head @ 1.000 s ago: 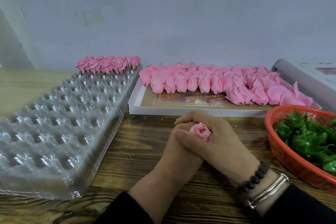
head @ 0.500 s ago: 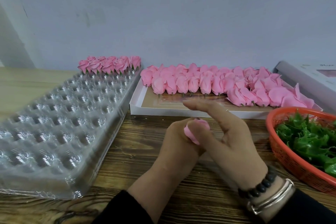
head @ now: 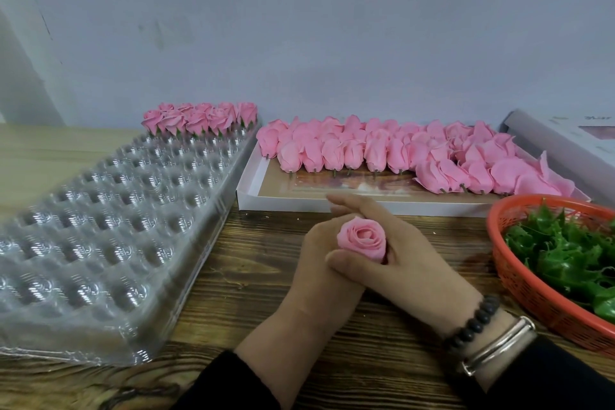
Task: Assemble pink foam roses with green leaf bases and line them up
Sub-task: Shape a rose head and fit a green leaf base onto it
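Cupping pink rose, both hands

The pink rose's base is hidden between both hands. Right of the right hand, the orange basket runs off the frame edge.

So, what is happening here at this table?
A person holds one pink rose between both hands: the left hand grips it from below, and the right hand wraps its fingers around it. Some finished roses stand at the far end of the clear tray. More buds wait in the white box, and green leaves fill the orange basket.
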